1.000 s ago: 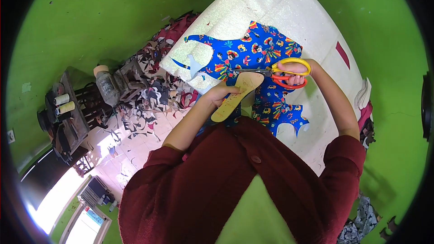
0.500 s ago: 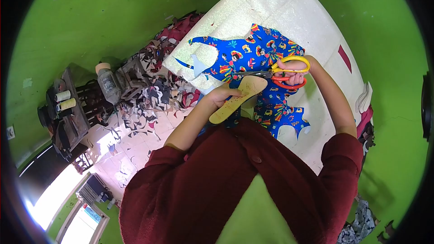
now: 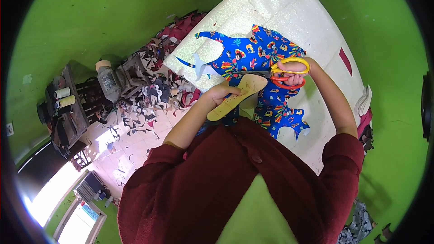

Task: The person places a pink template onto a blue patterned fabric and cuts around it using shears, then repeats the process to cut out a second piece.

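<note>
Partly, the blue printed cloth (image 3: 242,50) was hidden behind a yellow, sole-shaped template (image 3: 233,102), so its middle and the part next to the body could not be made out. The template also covered a stretch below the blades of the scissors (image 3: 257,73), and whether both blades pressed into the cloth was hard to tell. The fingertips of the left hand (image 3: 219,94) beneath the template were out of sight; its thumb lay over the upper face, closed down with the fingers so that the template was gripped near its middle, slanting. The right hand (image 3: 296,73) was curled around the scissors, its fingers bent at the yellow and red handle loops; exactly which finger passed through which loop was unclear. The scissors pointed toward the person's left, their dark blades over the cloth and just above the template's broad end.

The cloth spread over the near part of a whitish, glittery sheet (image 3: 312,27), with curved cut-outs at its left and lower right. A dark red piece (image 3: 345,62) lay on the sheet, well apart to the right. Off to the left were a heap of scraps (image 3: 156,91), a bottle (image 3: 109,83) and two thread spools (image 3: 66,101), their labels too small to read.
</note>
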The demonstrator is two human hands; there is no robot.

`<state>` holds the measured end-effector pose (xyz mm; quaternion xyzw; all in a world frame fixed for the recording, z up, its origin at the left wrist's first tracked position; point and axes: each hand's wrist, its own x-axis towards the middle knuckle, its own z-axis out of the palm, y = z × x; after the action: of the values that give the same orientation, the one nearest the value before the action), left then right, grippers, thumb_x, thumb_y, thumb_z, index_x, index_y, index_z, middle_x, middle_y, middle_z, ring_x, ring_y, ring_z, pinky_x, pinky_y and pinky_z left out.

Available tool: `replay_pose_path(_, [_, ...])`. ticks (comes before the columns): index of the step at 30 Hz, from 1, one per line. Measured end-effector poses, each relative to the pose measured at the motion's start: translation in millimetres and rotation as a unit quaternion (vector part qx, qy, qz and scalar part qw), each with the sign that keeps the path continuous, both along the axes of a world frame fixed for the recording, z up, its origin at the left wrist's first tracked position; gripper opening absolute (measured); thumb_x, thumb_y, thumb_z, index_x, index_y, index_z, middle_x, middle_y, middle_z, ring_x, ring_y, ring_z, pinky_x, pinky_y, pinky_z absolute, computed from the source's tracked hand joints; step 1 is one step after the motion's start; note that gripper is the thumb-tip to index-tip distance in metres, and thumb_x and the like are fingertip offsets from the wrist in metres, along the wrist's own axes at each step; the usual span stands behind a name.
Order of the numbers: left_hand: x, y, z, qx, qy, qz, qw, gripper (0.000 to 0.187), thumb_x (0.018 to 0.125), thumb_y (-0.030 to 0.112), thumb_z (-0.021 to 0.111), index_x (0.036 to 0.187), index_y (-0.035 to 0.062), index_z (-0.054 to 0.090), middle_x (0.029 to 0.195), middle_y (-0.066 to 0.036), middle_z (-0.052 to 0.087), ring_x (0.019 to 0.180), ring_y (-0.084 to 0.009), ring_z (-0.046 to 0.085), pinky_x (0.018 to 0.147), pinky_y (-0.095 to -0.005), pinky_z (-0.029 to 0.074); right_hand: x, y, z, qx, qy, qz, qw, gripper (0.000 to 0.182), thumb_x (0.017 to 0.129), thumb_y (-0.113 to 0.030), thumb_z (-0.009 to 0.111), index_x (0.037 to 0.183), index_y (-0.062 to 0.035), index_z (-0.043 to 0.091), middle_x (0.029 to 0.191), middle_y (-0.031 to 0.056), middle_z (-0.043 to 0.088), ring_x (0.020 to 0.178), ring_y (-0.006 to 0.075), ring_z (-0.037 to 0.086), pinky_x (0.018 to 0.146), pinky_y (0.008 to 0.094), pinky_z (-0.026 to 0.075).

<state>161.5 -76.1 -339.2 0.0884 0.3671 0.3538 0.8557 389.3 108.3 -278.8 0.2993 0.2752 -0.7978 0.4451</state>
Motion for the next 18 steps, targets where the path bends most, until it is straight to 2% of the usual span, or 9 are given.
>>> replay_pose_path(3, [-3.8, 0.2, -3.6, -0.036, -0.011, -0.012, 0.999, 0.035, 0.067, -0.001, 0.061, 0.101, -0.0014, 0.053, 0.084, -0.011, 0.061, 0.068, -0.0161, 0.061, 0.057, -0.0267, 0.049, 1.7, -5.2, 2.1, 0.010, 0.009, -0.009, 1.000, 0.058, 0.067, -0.074, 0.027, 0.085, -0.0202, 0.039, 0.054, -0.0069, 0.024, 0.041, 0.0006, 0.020, 0.037, 0.0141, 0.017])
replay_pose_path(6, [-4.7, 0.4, -9.7, -0.045, -0.024, -0.038, 0.998, 0.044, 0.066, -0.006, 0.061, 0.107, 0.0023, 0.049, 0.091, -0.011, 0.060, 0.077, -0.0176, 0.060, 0.066, -0.0286, 0.049, 4.1, -10.6, 2.6, 0.020, 0.019, -0.014, 1.000, 0.062, 0.065, -0.076, 0.023, 0.087, -0.0199, 0.037, 0.056, -0.0061, 0.027, 0.044, 0.0012, 0.022, 0.039, 0.0146, 0.018])
replay_pose_path(8, [-2.4, 1.1, -9.7, 0.004, -0.014, -0.039, 0.999, 0.042, 0.066, -0.005, 0.061, 0.106, 0.0016, 0.049, 0.091, -0.011, 0.060, 0.077, -0.0183, 0.060, 0.065, -0.0288, 0.049, 13.5, -14.1, 0.6, -0.021, 0.031, -0.055, 0.998, 0.061, 0.068, -0.075, 0.021, 0.092, -0.0201, 0.036, 0.057, -0.0058, 0.028, 0.044, 0.0023, 0.023, 0.041, 0.0150, 0.018])
replay_pose_path(9, [-3.3, 1.5, -13.4, 0.005, -0.014, -0.042, 0.999, 0.042, 0.066, -0.005, 0.061, 0.106, 0.0016, 0.049, 0.091, -0.011, 0.060, 0.077, -0.0183, 0.060, 0.065, -0.0288, 0.049, 21.0, -17.6, 0.3, -0.025, 0.003, -0.090, 0.996, 0.056, 0.070, -0.072, 0.029, 0.092, -0.0210, 0.037, 0.056, -0.0051, 0.028, 0.043, 0.0021, 0.023, 0.038, 0.0154, 0.019])
replay_pose_path(10, [-5.1, 2.4, -17.6, 0.002, -0.004, -0.067, 0.998, 0.042, 0.066, -0.005, 0.061, 0.106, 0.0014, 0.049, 0.091, -0.011, 0.060, 0.078, -0.0183, 0.060, 0.066, -0.0292, 0.049, 29.7, -21.5, 2.3, -0.023, 0.003, -0.093, 0.995, 0.056, 0.070, -0.072, 0.029, 0.092, -0.0210, 0.037, 0.056, -0.0051, 0.028, 0.043, 0.0021, 0.023, 0.038, 0.0154, 0.019])
replay_pose_path(12, [-4.5, 5.2, -15.4, 0.004, 0.006, -0.103, 0.995, 0.042, 0.066, -0.004, 0.062, 0.106, 0.0012, 0.049, 0.092, -0.011, 0.059, 0.078, -0.0184, 0.060, 0.066, -0.0295, 0.049, 51.8, -33.0, 10.9, -0.014, 0.030, -0.143, 0.989, 0.056, 0.071, -0.072, 0.026, 0.092, -0.0213, 0.037, 0.056, -0.0050, 0.027, 0.045, 0.0024, 0.024, 0.039, 0.0155, 0.020])
replay_pose_path(14, [-3.0, 7.1, 0.1, 0.038, 0.040, -0.081, 0.995, 0.041, 0.067, -0.003, 0.062, 0.106, 0.0014, 0.049, 0.092, -0.011, 0.059, 0.079, -0.0182, 0.060, 0.067, -0.0299, 0.049, 73.1, -48.0, 4.9, -0.007, 0.029, -0.175, 0.984, 0.056, 0.073, -0.071, 0.024, 0.094, -0.0211, 0.038, 0.057, -0.0049, 0.026, 0.045, 0.0031, 0.024, 0.039, 0.0161, 0.019])
replay_pose_path(16, [1.7, 7.0, 4.8, 0.053, 0.053, -0.071, 0.995, 0.039, 0.067, -0.002, 0.062, 0.105, 0.0009, 0.050, 0.092, -0.011, 0.059, 0.078, -0.0182, 0.060, 0.067, -0.0299, 0.049, 83.9, -69.2, 8.8, 0.025, 0.089, -0.260, 0.961, 0.058, 0.073, -0.071, 0.022, 0.097, -0.0210, 0.039, 0.057, -0.0046, 0.026, 0.046, 0.0036, 0.022, 0.040, 0.0165, 0.017])
replay_pose_path(18, [6.6, 6.7, 8.1, 0.069, 0.067, -0.060, 0.994, 0.038, 0.068, -0.001, 0.063, 0.104, 0.0005, 0.051, 0.092, -0.011, 0.059, 0.078, -0.0183, 0.060, 0.068, -0.0298, 0.049, 94.8, -87.7, 7.1, 0.029, 0.126, -0.280, 0.951, 0.060, 0.073, -0.071, 0.021, 0.100, -0.0208, 0.038, 0.056, -0.0041, 0.026, 0.046, 0.0043, 0.022, 0.040, 0.0170, 0.017])
